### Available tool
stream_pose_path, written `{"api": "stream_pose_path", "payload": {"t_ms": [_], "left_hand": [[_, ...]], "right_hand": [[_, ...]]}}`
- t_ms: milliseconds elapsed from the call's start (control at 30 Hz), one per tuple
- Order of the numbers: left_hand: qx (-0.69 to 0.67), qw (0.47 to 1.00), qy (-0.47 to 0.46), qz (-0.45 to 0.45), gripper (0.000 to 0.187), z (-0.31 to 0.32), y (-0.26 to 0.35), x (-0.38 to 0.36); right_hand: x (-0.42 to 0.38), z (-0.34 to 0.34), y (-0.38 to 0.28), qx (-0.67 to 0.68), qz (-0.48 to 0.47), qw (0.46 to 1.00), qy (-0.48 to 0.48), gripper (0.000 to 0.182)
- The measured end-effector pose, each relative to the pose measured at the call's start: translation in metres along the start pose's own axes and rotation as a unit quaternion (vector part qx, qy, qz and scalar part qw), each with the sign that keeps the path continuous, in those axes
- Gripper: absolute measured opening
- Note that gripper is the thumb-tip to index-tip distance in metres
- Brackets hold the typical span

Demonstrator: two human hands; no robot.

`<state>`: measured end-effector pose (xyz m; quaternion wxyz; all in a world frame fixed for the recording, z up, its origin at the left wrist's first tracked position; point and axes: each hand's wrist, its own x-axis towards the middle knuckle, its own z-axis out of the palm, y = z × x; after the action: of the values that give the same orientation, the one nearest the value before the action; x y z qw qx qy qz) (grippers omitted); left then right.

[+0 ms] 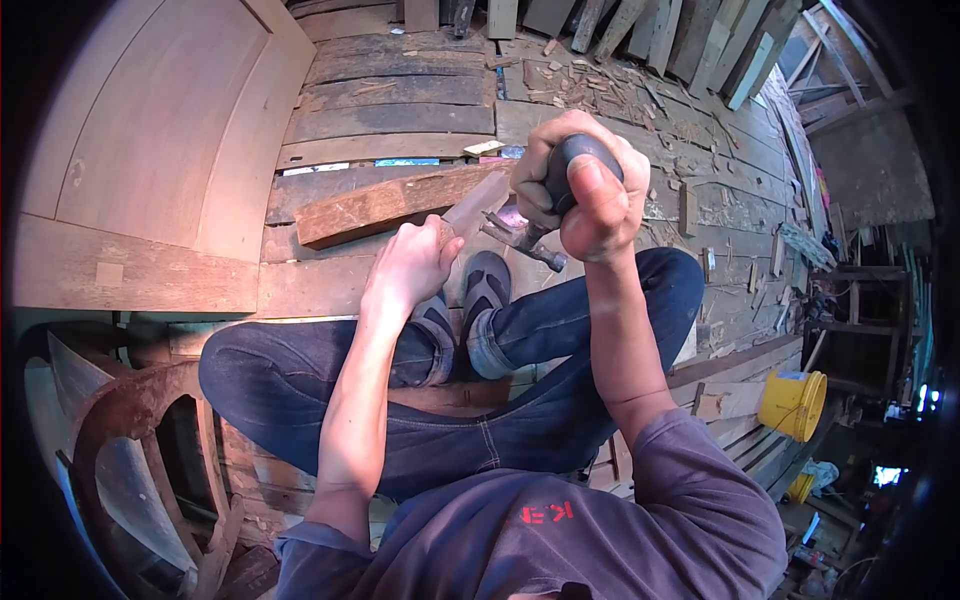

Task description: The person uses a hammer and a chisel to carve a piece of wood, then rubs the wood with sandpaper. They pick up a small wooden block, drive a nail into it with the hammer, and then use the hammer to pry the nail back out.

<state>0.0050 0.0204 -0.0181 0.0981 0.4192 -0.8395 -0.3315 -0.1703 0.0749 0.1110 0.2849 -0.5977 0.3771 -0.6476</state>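
My right hand [590,185] is wrapped round the dark grip of a claw hammer [530,242], raised over my knees, with the metal head pointing down toward my feet. My left hand [418,258] is closed on a flat, pale blade-like tool [475,203], whose wide end points up and right. Just beyond my left hand lies a thick reddish-brown wooden beam [395,203] on the plank floor. The hammer head hangs near the pale tool; whether they touch I cannot tell.
A large wooden panel [160,130] stands at the left, above a curved wooden frame [130,400]. Wood chips [590,85] litter the plank floor [400,100]. Upright boards [660,35] line the back. A yellow bucket [793,404] sits at the right.
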Motion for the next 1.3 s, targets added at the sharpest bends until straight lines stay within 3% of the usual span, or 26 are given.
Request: {"api": "stream_pose_path", "payload": {"t_ms": [233,567,767,867,967,1033,1300], "left_hand": [[0.110,0.994,-0.017,-0.012,0.037,0.016,0.021,-0.006],[0.181,0.983,-0.006,-0.038,0.030,0.022,0.033,-0.007],[0.160,0.983,-0.056,-0.066,0.030,0.028,0.037,-0.002],[0.114,0.990,-0.042,-0.075,0.032,0.018,0.027,0.000],[0.044,0.996,-0.027,-0.070,0.036,0.020,0.001,0.007],[0.014,0.995,-0.056,-0.075,0.037,0.011,-0.001,0.010],[-0.059,0.994,-0.086,-0.035,0.039,0.003,-0.009,0.011]], "right_hand": [[0.002,0.012,0.012,-0.049,0.035,0.998,-0.028,0.023],[0.002,0.018,0.025,-0.079,0.007,0.995,-0.054,0.027],[0.000,0.022,0.032,-0.086,0.021,0.994,-0.071,0.028],[0.001,0.014,0.032,-0.046,0.045,0.997,-0.050,0.028],[0.005,0.005,0.029,0.081,0.075,0.994,0.014,0.026],[0.007,-0.004,0.025,0.074,0.099,0.992,0.028,0.040],[0.008,-0.019,0.018,0.094,0.091,0.990,0.057,0.046]]}}
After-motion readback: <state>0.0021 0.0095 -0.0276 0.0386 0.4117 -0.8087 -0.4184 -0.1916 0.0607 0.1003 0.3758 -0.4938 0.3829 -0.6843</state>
